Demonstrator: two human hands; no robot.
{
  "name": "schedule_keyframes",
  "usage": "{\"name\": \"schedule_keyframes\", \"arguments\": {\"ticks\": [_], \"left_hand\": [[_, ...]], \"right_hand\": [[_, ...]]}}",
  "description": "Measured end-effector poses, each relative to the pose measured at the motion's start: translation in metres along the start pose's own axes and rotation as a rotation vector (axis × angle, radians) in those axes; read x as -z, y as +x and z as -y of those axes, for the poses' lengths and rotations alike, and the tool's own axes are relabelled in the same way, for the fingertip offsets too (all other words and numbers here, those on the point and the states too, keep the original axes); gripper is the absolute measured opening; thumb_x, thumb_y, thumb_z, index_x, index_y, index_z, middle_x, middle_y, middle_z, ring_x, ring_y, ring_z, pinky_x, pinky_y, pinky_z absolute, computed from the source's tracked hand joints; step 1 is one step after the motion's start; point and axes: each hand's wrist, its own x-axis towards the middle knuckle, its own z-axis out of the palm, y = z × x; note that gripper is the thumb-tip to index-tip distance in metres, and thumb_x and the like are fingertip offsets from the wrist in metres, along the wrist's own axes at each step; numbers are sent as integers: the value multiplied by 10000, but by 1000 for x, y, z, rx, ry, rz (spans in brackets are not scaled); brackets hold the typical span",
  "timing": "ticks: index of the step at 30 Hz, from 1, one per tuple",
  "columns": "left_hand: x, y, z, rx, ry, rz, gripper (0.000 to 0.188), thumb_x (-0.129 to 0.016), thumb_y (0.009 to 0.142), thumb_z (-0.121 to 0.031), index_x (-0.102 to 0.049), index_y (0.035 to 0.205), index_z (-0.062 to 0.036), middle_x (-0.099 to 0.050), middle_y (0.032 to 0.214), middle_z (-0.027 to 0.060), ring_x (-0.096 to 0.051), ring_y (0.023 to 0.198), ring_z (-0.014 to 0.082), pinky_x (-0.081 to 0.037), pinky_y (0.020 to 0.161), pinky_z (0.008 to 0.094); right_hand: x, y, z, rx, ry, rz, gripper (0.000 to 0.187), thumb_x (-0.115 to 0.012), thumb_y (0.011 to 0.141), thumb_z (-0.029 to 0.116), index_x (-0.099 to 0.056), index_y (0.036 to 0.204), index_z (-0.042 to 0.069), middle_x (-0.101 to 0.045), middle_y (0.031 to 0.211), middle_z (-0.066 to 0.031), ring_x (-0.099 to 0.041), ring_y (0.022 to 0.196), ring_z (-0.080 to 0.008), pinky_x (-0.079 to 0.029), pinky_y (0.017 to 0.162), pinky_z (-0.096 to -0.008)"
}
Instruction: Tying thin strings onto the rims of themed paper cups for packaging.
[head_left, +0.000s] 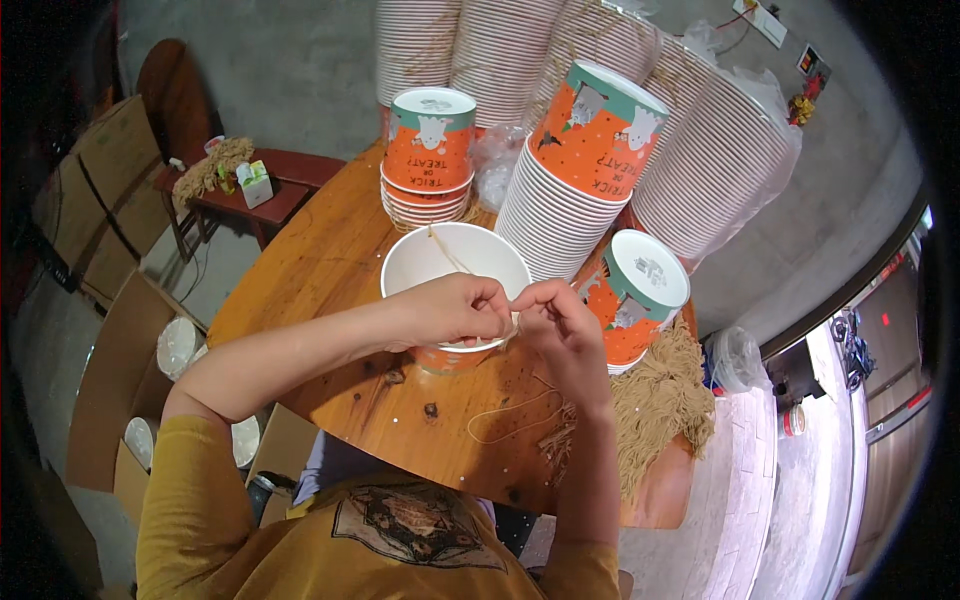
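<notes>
An upright white-lined paper bucket (pixel 412 268) stands on the wooden table before me. A thin tan cord (pixel 447 252) runs from its far rim across the opening toward my fingers. My left hand (pixel 455 308) reaches over the near rim, its fingers pinched on the cord. Right beside it, my right hand (pixel 562 322) is closed in a pinch at the bucket's right rim; what lies between those fingertips is hidden. On the table below my right hand, a loose loop of cord (pixel 500 440) lies near the edge.
Beyond the bucket stand a short stack of orange printed buckets (pixel 430 150), a taller stack (pixel 560 215) and wrapped stacks (pixel 710 140). A tipped stack (pixel 650 270) lies right, beside a tan cord bundle (pixel 660 400). A cardboard box (pixel 120 370) holding buckets sits at left.
</notes>
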Motion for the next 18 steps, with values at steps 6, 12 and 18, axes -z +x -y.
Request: {"name": "schedule_keyframes", "arguments": {"ticks": [6, 12, 18], "left_hand": [[-2, 4, 2, 0, -4, 10, 120, -584, 861, -137, -603, 906, -27, -566, 773, -11, -489, 661, 55, -403, 590, 217], [-4, 2, 1, -17, 121, -8, 120, -572, 871, -142, -600, 914, -33, -566, 771, -19, -488, 684, 56, -409, 608, 219], [-7, 0, 3, -7, 115, 67, 162, -571, 941, -206, -588, 989, -52, -553, 828, -49, -478, 751, 23, -411, 662, 190]], "right_hand": [[0, 4, -2, -18, 120, -27, 85, -539, 933, 9, -544, 1018, 1, -585, 885, 12, -490, 767, -24, -426, 689, -175], [2, -2, -6, 0, 314, 37, 106, -544, 929, 19, -547, 1033, 0, -611, 946, -19, -546, 842, -57, -462, 770, -208], [0, 4, -19, -88, 171, -233, 94, -537, 920, 17, -582, 1002, 10, -574, 814, 24, -480, 672, 2, -392, 579, -151]]}}
